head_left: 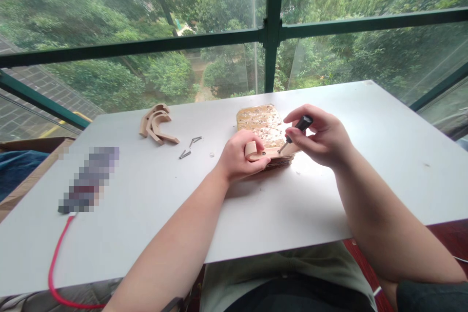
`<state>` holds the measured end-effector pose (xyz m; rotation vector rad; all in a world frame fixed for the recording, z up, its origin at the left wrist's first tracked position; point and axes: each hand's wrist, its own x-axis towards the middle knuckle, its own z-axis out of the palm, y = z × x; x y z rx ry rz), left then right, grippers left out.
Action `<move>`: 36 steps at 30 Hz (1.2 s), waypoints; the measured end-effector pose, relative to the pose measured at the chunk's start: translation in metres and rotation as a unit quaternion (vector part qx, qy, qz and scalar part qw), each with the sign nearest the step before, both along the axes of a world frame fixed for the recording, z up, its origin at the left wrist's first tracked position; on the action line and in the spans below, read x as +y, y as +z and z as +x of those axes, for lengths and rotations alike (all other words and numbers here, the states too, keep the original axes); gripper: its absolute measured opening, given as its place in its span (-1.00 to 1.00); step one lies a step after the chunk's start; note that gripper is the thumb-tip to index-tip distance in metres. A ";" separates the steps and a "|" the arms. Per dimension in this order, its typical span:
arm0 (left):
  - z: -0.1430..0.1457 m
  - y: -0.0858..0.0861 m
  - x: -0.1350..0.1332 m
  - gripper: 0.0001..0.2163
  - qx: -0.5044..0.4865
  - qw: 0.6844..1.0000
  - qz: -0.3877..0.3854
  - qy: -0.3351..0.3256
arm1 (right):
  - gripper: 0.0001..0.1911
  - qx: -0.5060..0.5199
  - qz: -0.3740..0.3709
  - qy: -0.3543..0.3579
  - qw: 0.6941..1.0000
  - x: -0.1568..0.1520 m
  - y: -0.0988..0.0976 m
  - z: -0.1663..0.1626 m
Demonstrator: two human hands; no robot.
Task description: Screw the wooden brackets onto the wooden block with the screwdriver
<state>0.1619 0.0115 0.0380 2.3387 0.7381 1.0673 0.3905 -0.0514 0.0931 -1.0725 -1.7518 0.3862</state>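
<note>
A screwdriver [300,123] with a black handle slants down from my right hand [320,134], its fingers closed around the handle. The tip meets a pale curved wooden piece [272,151] at a small dark hole or screw head. My left hand [243,153] grips that wooden piece near its curled end, fingers on top and thumb at the front. Beneath the wood lies a thick block [260,119] with a brownish, shiny, dotted top and layered sides. My fingers hide part of the wood.
Curved wooden pieces [157,124] lie at the back left of the white table [157,204]. Several screws [190,147] rest between them and the block. A blurred-out object [89,180] with a red cable [53,258] is at the left. A cardboard box [36,170] stands beyond the left edge.
</note>
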 end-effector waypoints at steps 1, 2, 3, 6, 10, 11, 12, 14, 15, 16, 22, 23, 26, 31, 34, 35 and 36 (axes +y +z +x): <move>0.000 0.000 0.000 -0.81 0.000 1.000 0.001 0.000 | -0.86 -0.002 0.001 -0.005 1.000 0.000 0.000 0.000; 0.000 0.000 0.000 -0.81 0.000 1.000 0.001 0.000 | -0.85 -0.003 0.001 -0.011 1.000 0.001 -0.001 0.000; 0.000 0.000 0.000 -0.80 0.001 1.000 0.001 0.000 | -0.84 -0.003 -0.001 -0.013 1.000 0.001 -0.001 0.000; 0.000 0.000 0.000 -0.81 0.001 1.000 0.001 0.002 | -0.83 -0.001 -0.009 -0.017 1.000 0.003 0.000 0.000; 0.000 0.000 0.000 -0.81 -0.003 1.000 0.002 0.001 | -0.70 0.009 -0.015 -0.035 0.999 0.002 0.000 -0.001; 0.000 -0.001 0.000 -0.81 -0.002 1.000 0.001 0.000 | -0.69 0.011 -0.017 -0.040 0.999 0.002 0.000 -0.001; 0.000 -0.001 0.000 -0.81 -0.002 1.000 0.000 0.000 | -0.68 0.011 -0.018 -0.045 0.999 0.002 0.001 -0.001; 0.001 -0.002 0.000 -0.80 -0.004 1.000 -0.001 0.002 | -0.67 0.012 -0.021 -0.057 0.998 0.002 0.001 -0.001; 0.001 -0.002 0.000 -0.80 -0.005 1.000 -0.001 0.004 | -0.67 0.013 -0.023 -0.063 0.998 0.002 0.001 -0.001; 0.001 -0.002 0.000 -0.80 -0.006 1.000 -0.001 0.004 | -0.67 0.013 -0.026 -0.070 0.997 0.002 0.001 -0.001; 0.001 -0.003 0.001 -0.80 -0.010 1.000 0.000 0.004 | -0.82 0.030 0.007 -0.071 0.997 0.004 -0.001 -0.006; 0.001 -0.003 0.000 -0.80 -0.010 1.000 -0.001 0.004 | -0.86 0.038 0.019 -0.062 0.997 0.004 -0.002 -0.006; 0.001 -0.002 0.000 -0.81 -0.008 1.000 -0.002 0.001 | -0.63 0.062 0.023 -0.035 0.997 0.005 -0.005 -0.007; 0.000 0.000 0.000 -0.80 -0.004 1.000 0.001 0.000 | -0.72 0.081 -0.019 0.051 0.995 0.004 -0.005 -0.005; 0.000 0.000 0.000 -0.80 -0.002 1.000 0.001 0.002 | -0.83 0.059 -0.016 0.066 0.996 0.001 -0.001 -0.004; 0.000 0.000 0.000 -0.80 -0.002 1.000 -0.001 0.002 | -0.80 0.059 -0.021 0.070 0.996 -0.001 0.001 -0.004; 0.000 0.000 0.000 -0.80 -0.001 1.000 -0.002 0.003 | -0.76 0.064 -0.028 0.075 0.995 -0.002 0.002 -0.004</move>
